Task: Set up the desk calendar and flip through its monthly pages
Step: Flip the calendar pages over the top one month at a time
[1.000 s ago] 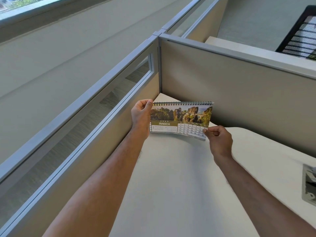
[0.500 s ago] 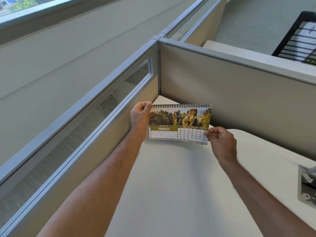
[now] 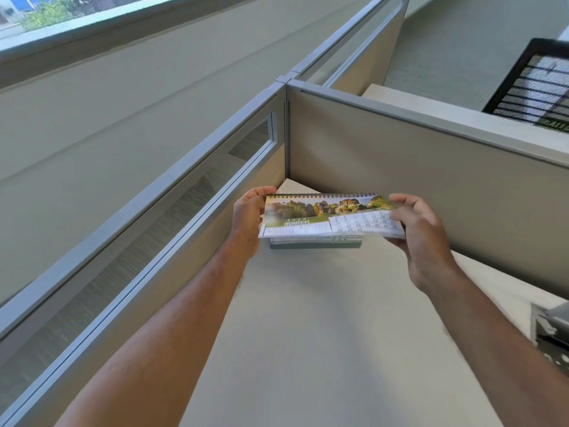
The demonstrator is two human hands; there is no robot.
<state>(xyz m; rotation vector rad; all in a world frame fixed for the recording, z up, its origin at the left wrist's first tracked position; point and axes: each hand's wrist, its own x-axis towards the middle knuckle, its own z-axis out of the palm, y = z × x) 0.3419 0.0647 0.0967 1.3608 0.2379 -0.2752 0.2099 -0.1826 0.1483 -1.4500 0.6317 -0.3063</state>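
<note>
The spiral-bound desk calendar [image 3: 320, 215] is in the corner of the desk, showing the March page with a rocky landscape photo. That front page is lifted and tilted up off the pages beneath, blurred by motion. My left hand [image 3: 248, 217] grips the calendar's left edge near the spiral binding. My right hand [image 3: 415, 229] holds the lower right corner of the lifted March page, fingers curled under it. A grey-green base edge shows below the raised page.
The white desk [image 3: 323, 334] is bounded by a cubicle partition [image 3: 415, 167] behind and a glazed partition [image 3: 154, 235] on the left. A grey metal object [image 3: 551, 337] sits at the right edge. A black mesh chair back [image 3: 535, 87] stands beyond the partition.
The March page has been lifted from its bottom edge and swung upward by my right hand. My left hand has stayed on the calendar's left side.
</note>
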